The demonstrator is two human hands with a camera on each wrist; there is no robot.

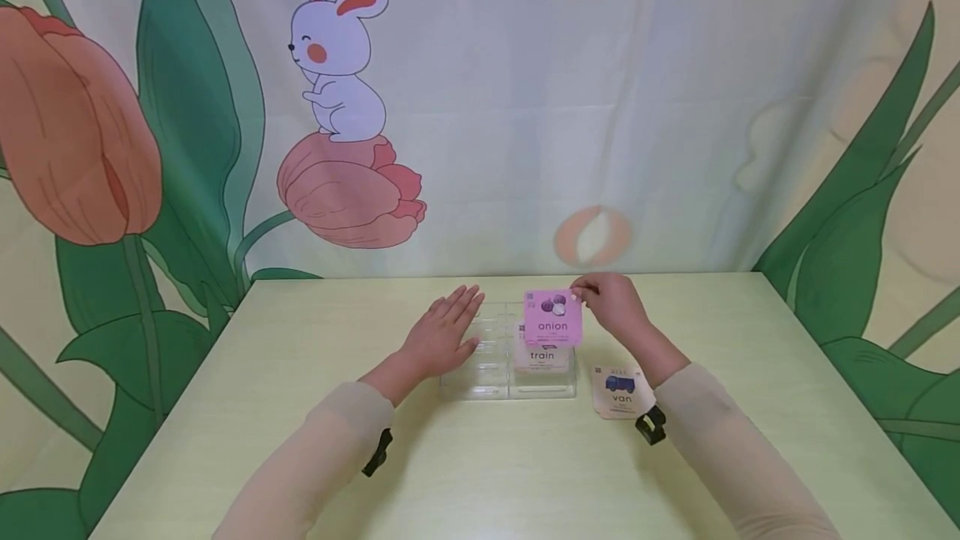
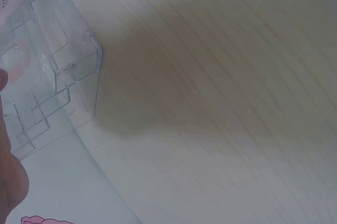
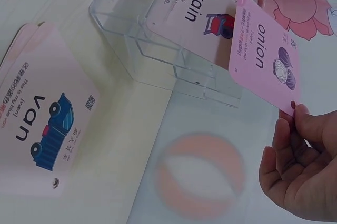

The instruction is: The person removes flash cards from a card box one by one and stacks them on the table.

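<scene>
My right hand (image 1: 613, 303) pinches the corner of a pink onion card (image 3: 266, 56) between thumb and fingers. The card is held over the right half of a clear plastic stepped rack (image 1: 480, 390). Just below it, a train card (image 3: 195, 13) leans in the rack and is partly covered by the onion card. My left hand (image 1: 442, 338) lies with straight fingers along the rack's left side; only an edge of that hand shows in the left wrist view, beside the clear rack (image 2: 79, 61).
A small stack of cards with a van card (image 1: 621, 392) on top lies on the table (image 1: 525, 465), right of the rack and near my right wrist. Behind the table's far edge hangs a printed curtain (image 1: 487, 148) with a rabbit and tulips.
</scene>
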